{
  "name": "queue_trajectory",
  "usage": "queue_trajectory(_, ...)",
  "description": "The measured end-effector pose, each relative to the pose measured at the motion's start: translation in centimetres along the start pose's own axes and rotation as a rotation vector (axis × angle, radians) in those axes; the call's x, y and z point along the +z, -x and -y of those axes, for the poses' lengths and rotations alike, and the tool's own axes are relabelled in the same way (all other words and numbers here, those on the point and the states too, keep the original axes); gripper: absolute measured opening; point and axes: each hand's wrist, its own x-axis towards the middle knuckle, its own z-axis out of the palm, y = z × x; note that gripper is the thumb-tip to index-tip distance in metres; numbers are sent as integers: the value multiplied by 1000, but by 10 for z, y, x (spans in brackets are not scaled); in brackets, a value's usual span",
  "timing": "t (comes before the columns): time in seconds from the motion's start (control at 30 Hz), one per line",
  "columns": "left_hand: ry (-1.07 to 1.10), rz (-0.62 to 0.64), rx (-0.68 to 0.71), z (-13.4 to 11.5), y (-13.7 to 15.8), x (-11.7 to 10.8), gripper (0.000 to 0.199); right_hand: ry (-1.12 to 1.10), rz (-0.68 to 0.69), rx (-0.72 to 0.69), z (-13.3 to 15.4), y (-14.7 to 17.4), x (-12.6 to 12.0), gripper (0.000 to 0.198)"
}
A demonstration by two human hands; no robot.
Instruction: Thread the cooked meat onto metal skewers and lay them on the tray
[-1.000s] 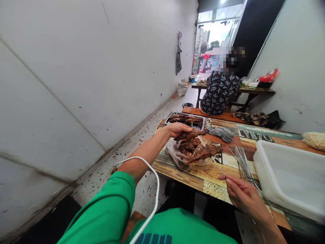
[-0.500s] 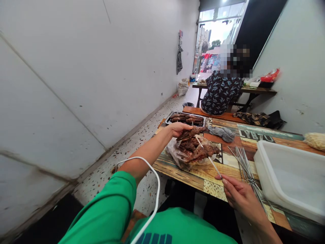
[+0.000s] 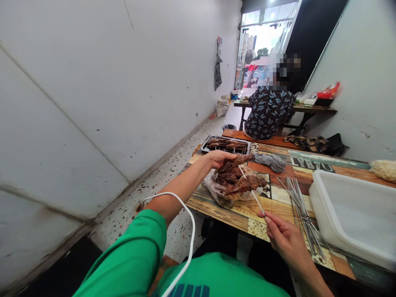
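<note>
My left hand (image 3: pixel 220 159) is closed on a dark brown piece of cooked meat (image 3: pixel 239 161), held above an open plastic bag (image 3: pixel 213 189) with more such meat in it. Between thumb and fingers, my right hand (image 3: pixel 285 236) grips the lower end of a metal skewer (image 3: pixel 258 202). The skewer slants up and left through another piece of meat (image 3: pixel 247 184), and its upper end points at the piece in my left hand. Whether the tip touches that piece I cannot tell. Several loose skewers (image 3: pixel 298 202) lie beside my right hand.
A metal tray (image 3: pixel 204 149) of skewered meat sits at the table's far left corner. Close by lies a grey knitted glove or cloth (image 3: pixel 270 162). A white plastic tub (image 3: pixel 332 218) stands on the right. Beyond the table, a person (image 3: pixel 270 111) sits on a bench (image 3: pixel 230 134).
My right hand has shifted slightly left with the skewer. The meat in my left hand has turned a little, and the left hand stays nearly in place.
</note>
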Motion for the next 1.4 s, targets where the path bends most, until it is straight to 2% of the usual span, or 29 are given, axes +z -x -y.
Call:
queue_trajectory(0.3,8,14,-14,4,0,2,13,28,-20,-22,-3,-1,5,66)
queue_trajectory(0.7,7,78,-11,7,-6,-1,7,-5,-29,-34,-5,-7,12,68)
queue_trajectory(1.2,9,85,-28,10,-4,0,14,-56,-35,-44,-4,-12,18,64)
queue_trajectory(1.4,9,77,-46,13,-6,1,9,-51,-35,-31,-1,-15,19,68)
